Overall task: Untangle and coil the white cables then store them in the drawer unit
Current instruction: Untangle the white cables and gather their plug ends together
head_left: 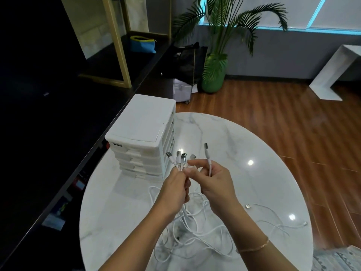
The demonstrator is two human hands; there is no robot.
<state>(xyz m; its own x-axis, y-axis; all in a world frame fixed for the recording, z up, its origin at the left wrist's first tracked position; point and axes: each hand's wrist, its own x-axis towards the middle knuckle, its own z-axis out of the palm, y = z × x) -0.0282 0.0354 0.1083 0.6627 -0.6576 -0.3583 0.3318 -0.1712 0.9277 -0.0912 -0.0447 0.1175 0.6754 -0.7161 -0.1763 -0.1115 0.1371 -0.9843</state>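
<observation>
The left hand [174, 189] has its grip curled tight round a bunch of white cables [187, 225] just below their plugs, so that four USB plug ends [180, 156] fan upward out of the fist. The right hand [213, 181] sits just beside it, touching at the fingertips: its thumb and forefinger pinch at the rightmost of the fanned plugs, while its other fingers hold one separate cable end [207, 156] that stands upright above the hand, apart from the bunch.

Below both grips the cables hang down between the wrists and spread into a loose tangled heap on the round marble tabletop [244, 137], directly under the forearms. One strand runs off to the right, where a loose plug [248, 206] lies on the tabletop and another connector [304, 223] rests near the edge.

The white drawer unit [142, 133] stands on the left rear part of the tabletop, beyond the hands and not touching them; its drawers look shut. A thin bracelet [260, 246] circles the right wrist. Behind the tabletop, a potted palm [214, 73] stands on the wooden floor [273, 114].
</observation>
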